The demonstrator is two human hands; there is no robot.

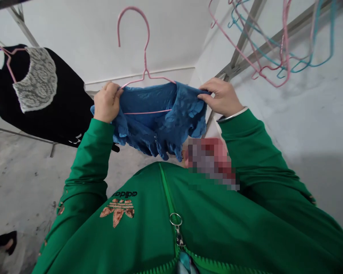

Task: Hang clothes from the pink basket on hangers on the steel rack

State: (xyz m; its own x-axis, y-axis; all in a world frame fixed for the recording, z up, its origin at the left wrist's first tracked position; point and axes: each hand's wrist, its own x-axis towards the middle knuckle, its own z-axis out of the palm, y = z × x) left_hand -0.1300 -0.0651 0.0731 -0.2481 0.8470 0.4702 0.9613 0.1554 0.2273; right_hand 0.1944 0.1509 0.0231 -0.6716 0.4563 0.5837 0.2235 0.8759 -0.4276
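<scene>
A blue ruffled top [157,125] hangs spread out on a pink wire hanger [145,57] in front of my chest. The hanger's hook points up, and its lower bar shows through the neckline. My left hand [107,101] is closed on the top's left shoulder, near the hanger's arm. At the other shoulder, my right hand [224,97] pinches the blue cloth between thumb and fingers. The hanger's ends are hidden inside the cloth.
To the left hangs a black garment with a white lace collar [41,82] on another pink hanger. Several pink and blue wire hangers [288,57] hang from a metal rail at upper right, beside the wall [317,125]. A blurred-out patch [213,161] lies below my right hand.
</scene>
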